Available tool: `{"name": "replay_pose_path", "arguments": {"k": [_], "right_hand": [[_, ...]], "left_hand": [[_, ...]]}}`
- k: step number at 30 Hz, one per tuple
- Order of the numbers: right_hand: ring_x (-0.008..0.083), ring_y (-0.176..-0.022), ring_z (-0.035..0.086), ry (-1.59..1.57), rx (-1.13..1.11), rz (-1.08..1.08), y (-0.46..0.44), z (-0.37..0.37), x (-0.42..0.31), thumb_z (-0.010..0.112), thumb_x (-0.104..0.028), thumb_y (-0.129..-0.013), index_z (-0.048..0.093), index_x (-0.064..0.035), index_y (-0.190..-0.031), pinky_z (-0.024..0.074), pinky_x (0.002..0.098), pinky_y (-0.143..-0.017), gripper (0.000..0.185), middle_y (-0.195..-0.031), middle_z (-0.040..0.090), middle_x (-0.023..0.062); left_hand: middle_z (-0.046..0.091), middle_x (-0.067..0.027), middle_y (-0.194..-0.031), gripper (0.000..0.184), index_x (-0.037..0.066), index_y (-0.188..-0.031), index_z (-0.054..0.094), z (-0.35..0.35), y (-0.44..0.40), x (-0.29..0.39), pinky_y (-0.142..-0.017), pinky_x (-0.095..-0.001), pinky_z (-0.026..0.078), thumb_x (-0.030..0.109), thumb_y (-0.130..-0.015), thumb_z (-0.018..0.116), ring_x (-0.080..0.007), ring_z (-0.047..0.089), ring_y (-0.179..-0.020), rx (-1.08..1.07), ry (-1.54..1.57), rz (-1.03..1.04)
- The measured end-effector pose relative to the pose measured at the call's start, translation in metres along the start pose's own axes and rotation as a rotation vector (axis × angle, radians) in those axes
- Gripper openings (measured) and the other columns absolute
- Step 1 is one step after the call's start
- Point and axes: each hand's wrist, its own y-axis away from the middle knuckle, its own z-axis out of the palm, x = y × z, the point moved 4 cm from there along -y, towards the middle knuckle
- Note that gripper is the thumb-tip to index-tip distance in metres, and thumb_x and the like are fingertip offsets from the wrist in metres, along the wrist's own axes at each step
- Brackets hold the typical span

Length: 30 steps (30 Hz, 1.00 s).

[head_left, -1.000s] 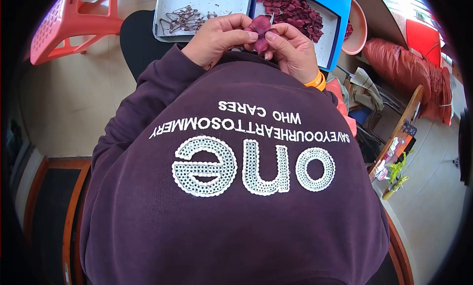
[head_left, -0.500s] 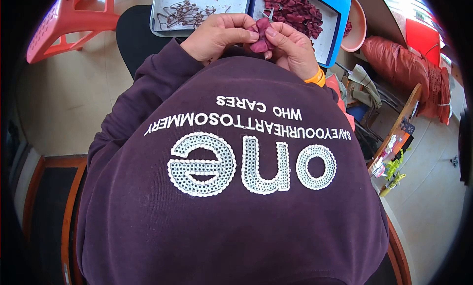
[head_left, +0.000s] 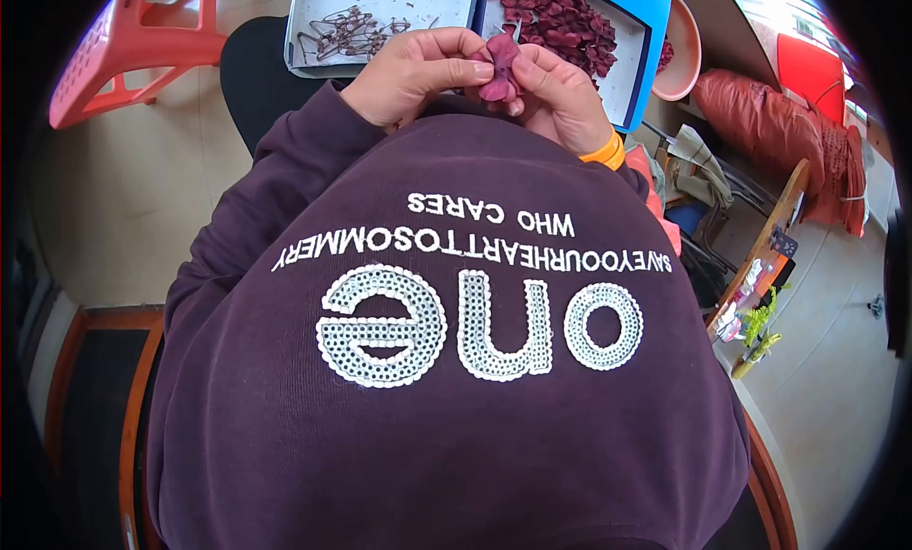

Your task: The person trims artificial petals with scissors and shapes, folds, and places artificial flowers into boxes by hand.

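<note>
Between my hands is a dark red petal piece (head_left: pixel 500 67), pinched from both sides. My left hand (head_left: pixel 418 72) grips its left edge between thumb and fingers. On the right side, my right hand (head_left: pixel 562 92), with an orange wristband (head_left: pixel 605 152), pinches the other edge. A small pointed metal tip shows just above the piece; what it belongs to is hidden. Behind my left hand, thin brown stems (head_left: pixel 350 34) lie in a white tray (head_left: pixel 304 70). Many dark red petals (head_left: pixel 565 26) lie in a blue-rimmed tray (head_left: pixel 648 51) beyond my right hand.
A pink plastic stool (head_left: pixel 104 51) stands at the upper left, beside a black seat (head_left: pixel 249 80). At the right are a pink basin (head_left: pixel 686 61), a large red bag (head_left: pixel 760 113), a wooden board edge (head_left: pixel 771 222) and a green plant (head_left: pixel 760 324).
The petal piece has changed shape slightly between my fingers, narrower than a second ago. Both hands keep their hold. The view has shifted a little.
</note>
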Motion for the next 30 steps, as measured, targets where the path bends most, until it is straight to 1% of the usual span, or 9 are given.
{"name": "replay_pose_path", "arguments": {"k": [2,6,7,11,17,22,26,27,30], "right_hand": [[0.0115,-0.068,0.054,0.055,0.027,-0.037,0.001,0.002,-0.002,0.055,-0.001,-0.082,0.056,0.0009,-0.092,0.0447,0.0193,-0.061,0.009,-0.081,0.059,0.0099],[0.0138,-0.073,0.055,0.604,0.060,-0.474,0.010,0.016,-0.022,0.057,0.009,-0.074,0.057,-0.0007,-0.088,0.0456,0.0214,-0.065,0.017,-0.087,0.059,0.0089],[0.0138,-0.073,0.055,0.606,0.063,-0.479,0.011,0.017,-0.024,0.057,0.009,-0.074,0.057,-0.0007,-0.088,0.0456,0.0214,-0.065,0.017,-0.087,0.059,0.0089],[0.0193,-0.083,0.055,1.091,-0.024,-1.047,0.026,0.037,-0.044,0.058,0.015,-0.065,0.056,-0.0004,-0.085,0.0462,0.0257,-0.074,0.025,-0.095,0.057,0.0132],[0.0169,-0.077,0.056,1.057,0.094,-1.146,0.029,0.042,-0.043,0.060,0.016,-0.058,0.059,-0.0037,-0.079,0.0459,0.0230,-0.067,0.029,-0.092,0.059,0.0084],[0.0164,-0.077,0.055,1.053,0.101,-1.123,0.028,0.041,-0.042,0.059,0.016,-0.058,0.060,-0.0036,-0.078,0.0456,0.0231,-0.066,0.028,-0.092,0.059,0.0083],[0.0163,-0.076,0.054,1.079,0.137,-1.143,0.028,0.040,-0.041,0.059,0.016,-0.058,0.060,-0.0032,-0.076,0.0452,0.0226,-0.064,0.026,-0.092,0.059,0.0083],[0.0163,-0.076,0.054,1.079,0.138,-1.142,0.028,0.040,-0.041,0.059,0.016,-0.058,0.060,-0.0032,-0.076,0.0452,0.0226,-0.064,0.026,-0.092,0.059,0.0083],[0.0187,-0.085,0.055,1.119,0.123,-1.118,0.032,0.039,-0.040,0.061,0.015,-0.059,0.060,-0.0026,-0.079,0.0457,0.0247,-0.073,0.026,-0.095,0.058,0.0105]], "left_hand": [[0.056,-0.0076,-0.086,0.014,0.001,-0.096,0.053,0.002,0.001,0.004,-0.077,-0.0227,0.041,0.000,-0.082,0.052,-0.0133,0.054,-0.077,0.034,-0.055,0.030],[0.056,-0.0057,-0.084,0.015,0.003,-0.086,0.059,0.014,0.010,0.030,-0.070,-0.0196,0.041,-0.005,-0.074,0.057,-0.0114,0.052,-0.075,0.128,-0.403,0.387],[0.056,-0.0057,-0.084,0.015,0.003,-0.086,0.059,0.016,0.010,0.033,-0.070,-0.0196,0.041,-0.005,-0.074,0.057,-0.0114,0.052,-0.075,0.122,-0.405,0.388],[0.052,-0.0065,-0.091,0.022,0.004,-0.082,0.062,0.032,0.022,0.053,-0.070,-0.0205,0.041,-0.011,-0.067,0.056,-0.0133,0.050,-0.079,0.108,-0.814,0.806],[0.049,-0.0071,-0.095,0.025,0.005,-0.076,0.064,0.039,0.026,0.055,-0.071,-0.0222,0.041,-0.015,-0.063,0.056,-0.0140,0.048,-0.082,0.187,-0.789,0.838],[0.050,-0.0075,-0.095,0.020,0.003,-0.083,0.062,0.036,0.024,0.053,-0.072,-0.0220,0.040,-0.010,-0.069,0.055,-0.0135,0.048,-0.081,0.161,-0.787,0.810],[0.053,-0.0082,-0.091,0.016,0.000,-0.090,0.059,0.031,0.018,0.049,-0.071,-0.0199,0.040,-0.002,-0.076,0.051,-0.0130,0.049,-0.079,0.183,-0.487,0.612],[0.053,-0.0082,-0.091,0.016,0.000,-0.090,0.059,0.031,0.018,0.049,-0.071,-0.0199,0.040,-0.002,-0.076,0.051,-0.0130,0.049,-0.079,0.183,-0.486,0.611],[0.052,-0.0080,-0.095,0.017,0.000,-0.097,0.053,0.029,0.008,0.032,-0.075,-0.0191,0.037,0.003,-0.082,0.045,-0.0117,0.048,-0.084,0.059,-0.259,0.255]]}}
